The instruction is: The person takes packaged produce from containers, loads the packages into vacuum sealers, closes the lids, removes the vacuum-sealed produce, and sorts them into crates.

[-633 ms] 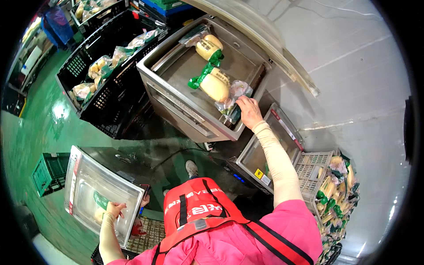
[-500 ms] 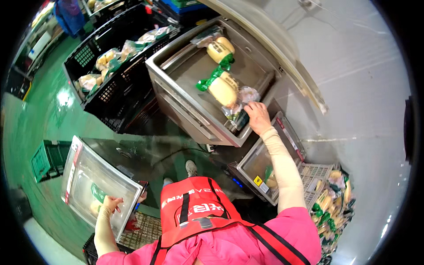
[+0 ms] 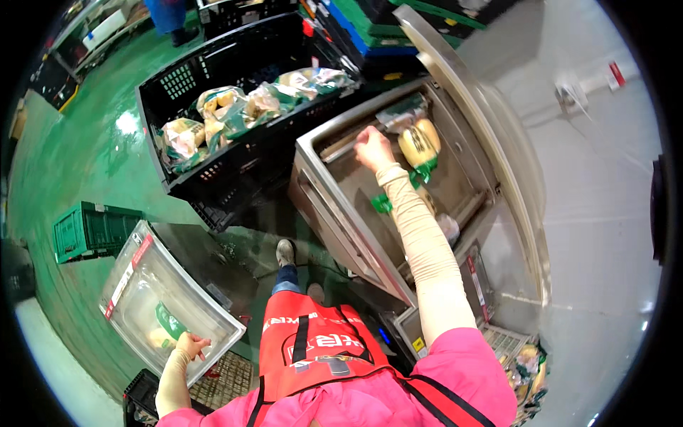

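My right hand point(image 3: 373, 148) is over the left side of the open steel chamber point(image 3: 455, 186) of a packing machine. Its fingers are curled; whatever they may hold is hidden. Beside it lies a clear and green bag of pale yellow, rounded food point(image 3: 418, 146), its clear end toward the chamber's far corner. My forearm partly covers a second such bag point(image 3: 427, 198). My left hand point(image 3: 192, 346) is at the closed transparent lid point(image 3: 139, 313) of another machine, fingers apart and slightly bent. A green-ended bag point(image 3: 169, 322) shows through that lid.
The raised lid point(image 3: 491, 135) stands along the steel chamber's right side. A black crate point(image 3: 235, 171) of bagged food stands to the left, and a green crate point(image 3: 107, 226) sits on the floor. More bags point(image 3: 528, 373) are piled at lower right.
My right hand has moved from the near bag's clear end to the chamber's far left side. The view has shifted. My left hand remains at the transparent lid.
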The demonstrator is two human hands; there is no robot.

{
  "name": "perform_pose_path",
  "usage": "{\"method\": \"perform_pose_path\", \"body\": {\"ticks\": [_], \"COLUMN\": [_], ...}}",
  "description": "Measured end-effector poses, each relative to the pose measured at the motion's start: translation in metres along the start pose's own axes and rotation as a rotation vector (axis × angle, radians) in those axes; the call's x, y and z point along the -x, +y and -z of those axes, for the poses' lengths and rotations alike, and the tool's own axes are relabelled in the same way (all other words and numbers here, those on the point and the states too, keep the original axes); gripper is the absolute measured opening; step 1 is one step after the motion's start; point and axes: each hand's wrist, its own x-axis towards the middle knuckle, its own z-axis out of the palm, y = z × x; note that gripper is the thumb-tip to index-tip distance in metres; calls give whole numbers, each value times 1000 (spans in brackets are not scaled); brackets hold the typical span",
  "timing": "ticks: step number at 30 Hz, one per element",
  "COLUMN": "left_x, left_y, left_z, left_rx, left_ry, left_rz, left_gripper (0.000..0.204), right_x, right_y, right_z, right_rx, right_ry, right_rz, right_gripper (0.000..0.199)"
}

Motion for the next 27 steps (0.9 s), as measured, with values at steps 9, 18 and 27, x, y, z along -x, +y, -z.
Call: {"method": "perform_pose_path", "body": {"ticks": [9,18,27], "left_x": [1,-18,-22], "left_y": [6,-11,-14], "left_z": [5,-4,-4], "left_rx": [-78,-106,-62], "left_ry": [-32,-24,5], "left_rz": [123,126,70], "left_gripper": [28,26,28], "right_x": [-50,-141,-38], "right_y": [-25,102,211], "right_z": [21,117,228], "right_rx": [-54,-112,-897], "right_ry": [-209,104,430], "right_rz": [93,-285,-647], "right_gripper": [9,84,14]}}
